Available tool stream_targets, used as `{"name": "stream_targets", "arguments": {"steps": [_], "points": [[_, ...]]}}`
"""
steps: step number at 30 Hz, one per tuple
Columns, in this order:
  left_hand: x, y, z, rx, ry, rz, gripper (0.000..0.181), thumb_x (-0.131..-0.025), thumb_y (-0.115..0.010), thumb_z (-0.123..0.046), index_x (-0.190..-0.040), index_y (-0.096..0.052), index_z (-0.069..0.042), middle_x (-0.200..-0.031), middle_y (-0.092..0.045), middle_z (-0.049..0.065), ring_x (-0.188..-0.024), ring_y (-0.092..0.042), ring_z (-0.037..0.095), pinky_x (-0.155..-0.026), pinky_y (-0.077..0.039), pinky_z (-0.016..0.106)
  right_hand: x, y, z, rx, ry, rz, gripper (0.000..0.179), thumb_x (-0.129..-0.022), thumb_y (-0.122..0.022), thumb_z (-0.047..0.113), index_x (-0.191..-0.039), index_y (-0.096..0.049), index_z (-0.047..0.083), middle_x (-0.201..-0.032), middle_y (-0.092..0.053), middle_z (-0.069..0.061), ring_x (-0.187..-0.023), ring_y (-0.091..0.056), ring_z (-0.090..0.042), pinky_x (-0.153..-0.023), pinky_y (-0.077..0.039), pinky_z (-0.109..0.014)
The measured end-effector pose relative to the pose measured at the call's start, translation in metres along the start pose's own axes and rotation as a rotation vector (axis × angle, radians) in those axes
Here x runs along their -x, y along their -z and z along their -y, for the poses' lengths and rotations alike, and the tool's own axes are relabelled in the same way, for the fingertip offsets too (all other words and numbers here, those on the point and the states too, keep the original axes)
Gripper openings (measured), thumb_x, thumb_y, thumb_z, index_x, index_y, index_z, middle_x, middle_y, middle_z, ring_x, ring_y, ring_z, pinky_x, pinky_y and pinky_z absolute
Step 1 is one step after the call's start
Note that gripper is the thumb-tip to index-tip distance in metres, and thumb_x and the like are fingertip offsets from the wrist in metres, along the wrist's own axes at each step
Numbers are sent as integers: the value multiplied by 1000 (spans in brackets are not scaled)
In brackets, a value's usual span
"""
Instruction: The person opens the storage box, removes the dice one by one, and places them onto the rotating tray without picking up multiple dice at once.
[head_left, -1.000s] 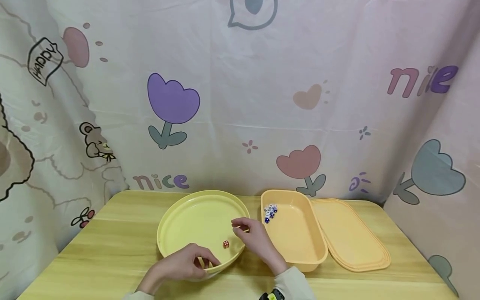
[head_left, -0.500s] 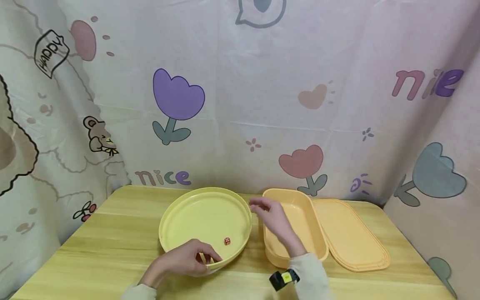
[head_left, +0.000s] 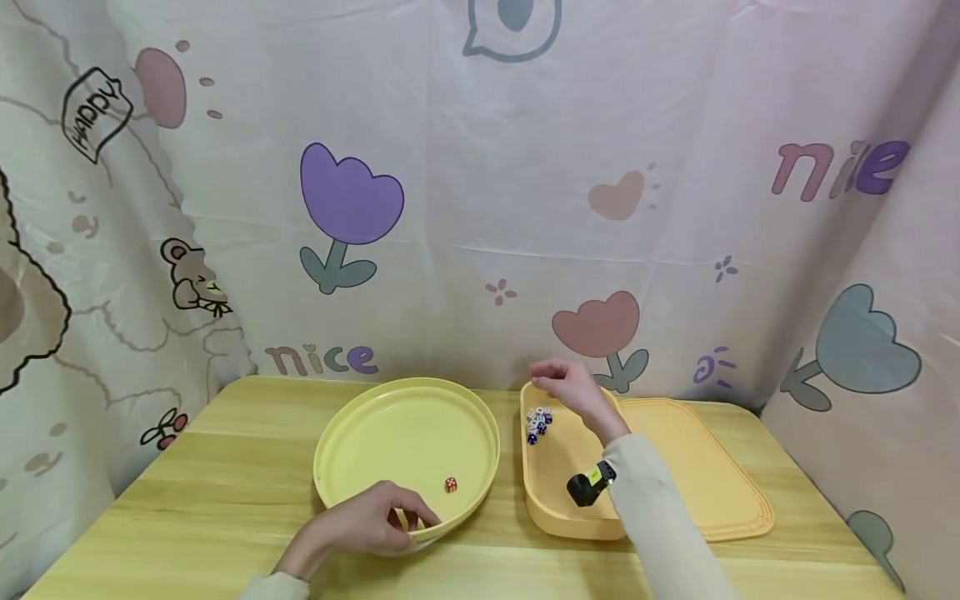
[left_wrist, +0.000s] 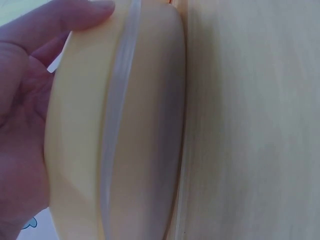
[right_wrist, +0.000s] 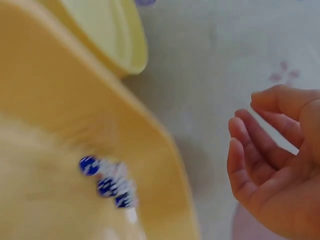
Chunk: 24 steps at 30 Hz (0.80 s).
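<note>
My left hand (head_left: 375, 518) grips the near rim of a round yellow tray (head_left: 322, 467), fingers over the inside edge. In the left wrist view, the tray's yellow wall (left_wrist: 75, 125) has a pale band below it and a rounded lower part. One red die (head_left: 451, 484) with white pips lies in the tray towards the right. My right hand (head_left: 573, 387) hovers over the far end of an orange rectangular box (head_left: 570, 492), its fingers loosely bent and nothing visible between them. Several blue and white dice (right_wrist: 112, 182) lie clustered in the box's far left corner.
A flat orange lid (head_left: 697, 467) lies right of the box, partly behind my right forearm. All stand on a wood-grain table (head_left: 202, 483). A printed curtain (head_left: 465, 208) hangs behind the table and along both sides.
My right hand has moved right and away from me, from over the tray's right edge to the box's far end. My left hand keeps its grip; the red die stays in place.
</note>
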<state>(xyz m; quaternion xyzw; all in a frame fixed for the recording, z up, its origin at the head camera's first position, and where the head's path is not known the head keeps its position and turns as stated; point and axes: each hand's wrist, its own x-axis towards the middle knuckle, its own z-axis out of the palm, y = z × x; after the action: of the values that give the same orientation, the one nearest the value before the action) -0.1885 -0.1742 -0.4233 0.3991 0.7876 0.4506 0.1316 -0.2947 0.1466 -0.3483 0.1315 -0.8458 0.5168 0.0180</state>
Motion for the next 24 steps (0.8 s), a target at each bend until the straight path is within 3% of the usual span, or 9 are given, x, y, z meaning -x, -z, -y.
{"name": "stream_targets", "arguments": {"steps": [10, 17, 24], "points": [[0, -1, 0, 14, 7, -3, 31, -75, -64, 6, -104, -73, -4, -89, -64, -8, -80, -56, 3, -66, -53, 25, -1, -4, -49, 51, -80, 92, 24, -86, -65, 2, -109, -68, -7, -102, -69, -14, -88, -63, -18, -80, -51, -38], [1, 0, -1, 9, 2, -7, 31, -75, -64, 6, -103, -73, -3, -89, -65, -8, -80, -56, 3, -66, -53, 25, 2, -5, -65, 44, -134, 95, 19, -84, -63, -5, -103, -70, -7, -95, -70, -14, -76, -60, -15, -67, -50, -34], [1, -1, 0, 29, 8, -6, 30, -75, -64, 6, -103, -73, -3, -89, -65, -7, -80, -56, 5, -65, -54, 26, 7, -11, -76, 20, -161, 158, 19, -81, -64, -9, -98, -70, -9, -89, -70, -11, -68, -56, -13, -60, -46, -25]]}}
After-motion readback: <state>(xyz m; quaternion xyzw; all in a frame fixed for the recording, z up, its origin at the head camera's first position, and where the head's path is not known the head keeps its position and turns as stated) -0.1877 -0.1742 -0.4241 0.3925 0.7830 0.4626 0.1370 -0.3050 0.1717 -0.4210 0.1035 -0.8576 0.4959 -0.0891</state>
